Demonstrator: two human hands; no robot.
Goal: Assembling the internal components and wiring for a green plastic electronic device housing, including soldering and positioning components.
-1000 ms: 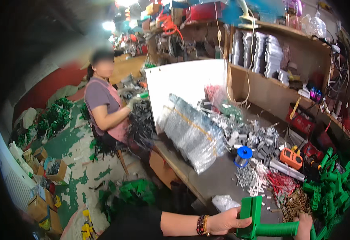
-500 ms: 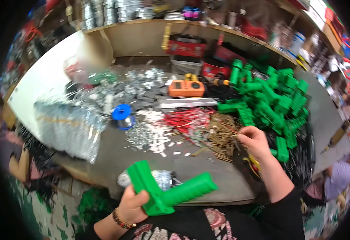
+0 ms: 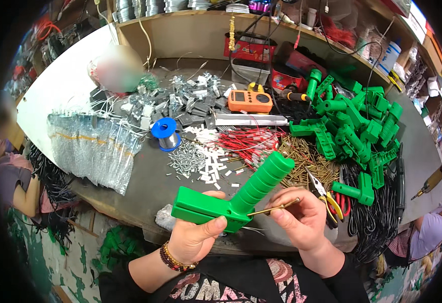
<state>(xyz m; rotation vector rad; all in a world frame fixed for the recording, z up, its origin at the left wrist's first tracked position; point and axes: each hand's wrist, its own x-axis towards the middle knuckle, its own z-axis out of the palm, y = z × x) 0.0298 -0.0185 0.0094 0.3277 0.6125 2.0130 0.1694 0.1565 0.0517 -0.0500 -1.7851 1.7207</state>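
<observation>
My left hand (image 3: pixel 197 240) is closed around the block end of a green plastic housing (image 3: pixel 262 183), whose ribbed handle slants up to the right. Between the thumb and fingers of my right hand (image 3: pixel 306 221) is a thin brass-coloured pin (image 3: pixel 287 205). One end of this pin meets the housing near the base of the handle; whether it has gone into a hole I cannot tell. Beyond my right hand spreads a pile of similar brass-coloured pins (image 3: pixel 301 164). Pliers (image 3: pixel 320 188) with yellow handles lie just to its right.
More green housings (image 3: pixel 349 113) are heaped at the right, above black cables (image 3: pixel 375 222). Farther back sits an orange multimeter (image 3: pixel 250 101). Red wires (image 3: pixel 249 144), small screws (image 3: pixel 186 159), a blue solder spool (image 3: pixel 164 129) and clear plastic bags (image 3: pixel 92 149) cover the table's middle and left.
My right hand has come from the brass pile to the housing, bringing a pin. My left hand has raised the housing and turned its handle more upright.
</observation>
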